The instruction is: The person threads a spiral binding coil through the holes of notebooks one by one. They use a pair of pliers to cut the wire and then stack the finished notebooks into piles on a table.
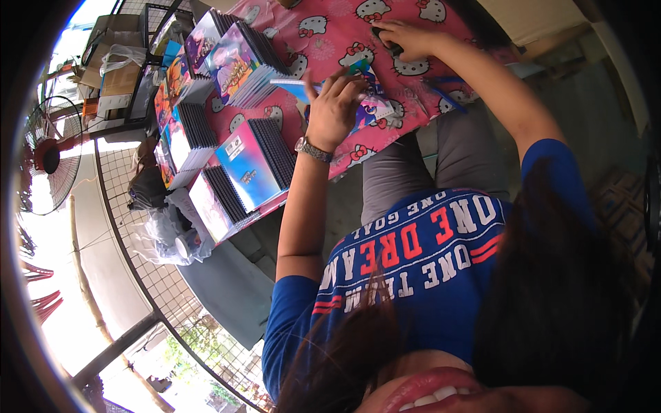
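Observation:
My left hand (336,103), with a watch on its wrist, rests over a colourful notebook (375,108) near the table's front edge. Its fingers are spread, and the thumb stands apart near a light blue flap that sticks out to the left. Part of the notebook is hidden beneath the palm. Farther right and back, my right hand (410,41) has its fingers curled at a small black object (391,45) on the tablecloth. What kind of object this is cannot be made out.
Several stacks of spiral notebooks (249,165) fill the left side of the pink patterned tablecloth (313,51). A blue slender item (449,100) lies at the front edge. Beyond the left side are a plastic bag (175,230), cardboard boxes (117,69) and a fan (51,155).

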Action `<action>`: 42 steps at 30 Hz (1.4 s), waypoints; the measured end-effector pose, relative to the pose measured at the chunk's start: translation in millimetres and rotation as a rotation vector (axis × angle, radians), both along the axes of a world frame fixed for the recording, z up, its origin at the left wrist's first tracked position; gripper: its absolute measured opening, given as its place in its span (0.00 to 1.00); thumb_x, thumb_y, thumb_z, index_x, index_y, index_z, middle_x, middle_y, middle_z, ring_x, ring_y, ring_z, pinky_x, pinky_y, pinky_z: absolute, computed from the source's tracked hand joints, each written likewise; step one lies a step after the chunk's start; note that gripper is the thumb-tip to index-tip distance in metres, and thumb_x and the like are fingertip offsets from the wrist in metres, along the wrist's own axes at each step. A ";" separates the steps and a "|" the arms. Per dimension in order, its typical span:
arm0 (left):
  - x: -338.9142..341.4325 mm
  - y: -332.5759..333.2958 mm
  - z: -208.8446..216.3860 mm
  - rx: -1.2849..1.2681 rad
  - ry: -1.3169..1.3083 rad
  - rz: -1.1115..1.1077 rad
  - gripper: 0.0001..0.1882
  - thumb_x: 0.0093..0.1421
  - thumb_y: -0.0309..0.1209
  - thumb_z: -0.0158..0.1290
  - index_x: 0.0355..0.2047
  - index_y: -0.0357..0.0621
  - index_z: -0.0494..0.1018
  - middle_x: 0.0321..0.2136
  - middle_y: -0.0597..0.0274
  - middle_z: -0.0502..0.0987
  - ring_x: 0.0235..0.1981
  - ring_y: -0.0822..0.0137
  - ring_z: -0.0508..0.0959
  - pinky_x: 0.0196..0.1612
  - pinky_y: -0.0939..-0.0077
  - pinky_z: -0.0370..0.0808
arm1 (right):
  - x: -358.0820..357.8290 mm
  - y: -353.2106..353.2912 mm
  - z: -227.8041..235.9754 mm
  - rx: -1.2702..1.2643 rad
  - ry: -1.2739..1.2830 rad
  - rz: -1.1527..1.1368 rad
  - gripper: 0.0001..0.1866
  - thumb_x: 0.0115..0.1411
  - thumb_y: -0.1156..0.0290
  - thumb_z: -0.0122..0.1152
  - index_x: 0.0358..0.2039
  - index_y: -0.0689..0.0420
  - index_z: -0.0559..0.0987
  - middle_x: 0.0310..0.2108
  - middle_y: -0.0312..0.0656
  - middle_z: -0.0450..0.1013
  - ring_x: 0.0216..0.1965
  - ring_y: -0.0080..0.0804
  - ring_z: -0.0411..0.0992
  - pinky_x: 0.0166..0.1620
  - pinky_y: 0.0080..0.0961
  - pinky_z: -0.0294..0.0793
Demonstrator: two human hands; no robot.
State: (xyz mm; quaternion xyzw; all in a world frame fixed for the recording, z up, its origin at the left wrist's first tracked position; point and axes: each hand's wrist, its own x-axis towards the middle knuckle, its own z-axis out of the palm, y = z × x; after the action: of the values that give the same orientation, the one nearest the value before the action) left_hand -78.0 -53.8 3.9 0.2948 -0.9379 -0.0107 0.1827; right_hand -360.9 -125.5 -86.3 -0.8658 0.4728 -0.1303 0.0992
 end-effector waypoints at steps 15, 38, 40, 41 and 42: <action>4.9 9.9 -5.6 0.082 0.182 0.057 0.22 0.39 0.35 0.71 0.36 0.47 0.76 0.38 0.64 0.75 0.48 0.55 0.68 0.54 0.56 0.61 | 44.3 79.6 88.1 1.071 -0.994 0.268 0.24 0.55 0.53 0.58 0.44 0.59 0.76 0.44 0.36 0.69 0.44 0.25 0.67 0.48 0.23 0.66; 8.7 3.9 -12.2 0.253 0.283 0.114 0.24 0.36 0.32 0.71 0.35 0.49 0.74 0.38 0.67 0.75 0.49 0.57 0.70 0.58 0.41 0.54 | 48.3 68.2 81.3 1.091 -1.066 0.309 0.33 0.54 0.43 0.59 0.47 0.61 0.76 0.43 0.38 0.69 0.47 0.28 0.67 0.49 0.25 0.66; 6.9 4.8 -8.8 0.228 0.221 0.128 0.26 0.36 0.31 0.72 0.36 0.45 0.74 0.40 0.60 0.75 0.48 0.54 0.71 0.55 0.57 0.62 | 49.4 71.2 80.8 1.175 -1.195 0.411 0.32 0.55 0.45 0.59 0.48 0.62 0.76 0.42 0.38 0.70 0.45 0.28 0.68 0.48 0.25 0.67; 6.5 3.9 -7.9 0.207 0.226 0.117 0.25 0.36 0.31 0.71 0.37 0.46 0.74 0.41 0.60 0.75 0.48 0.54 0.71 0.54 0.57 0.63 | 50.8 67.4 81.3 1.053 -0.964 0.308 0.32 0.55 0.44 0.59 0.48 0.61 0.76 0.42 0.37 0.70 0.45 0.27 0.68 0.48 0.23 0.67; 6.3 3.0 -6.9 0.186 0.231 0.105 0.25 0.37 0.31 0.71 0.37 0.47 0.75 0.42 0.61 0.74 0.49 0.54 0.70 0.54 0.57 0.63 | 51.2 62.5 80.1 0.925 -0.735 0.207 0.33 0.55 0.43 0.58 0.48 0.60 0.76 0.42 0.37 0.70 0.44 0.25 0.68 0.47 0.22 0.66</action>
State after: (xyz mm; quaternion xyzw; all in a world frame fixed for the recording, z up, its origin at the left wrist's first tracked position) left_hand -71.7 -50.8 -3.1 0.3560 -0.8888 -0.1217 0.2615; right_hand -309.7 -63.0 -6.2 -0.6723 0.3285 -0.1917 0.6351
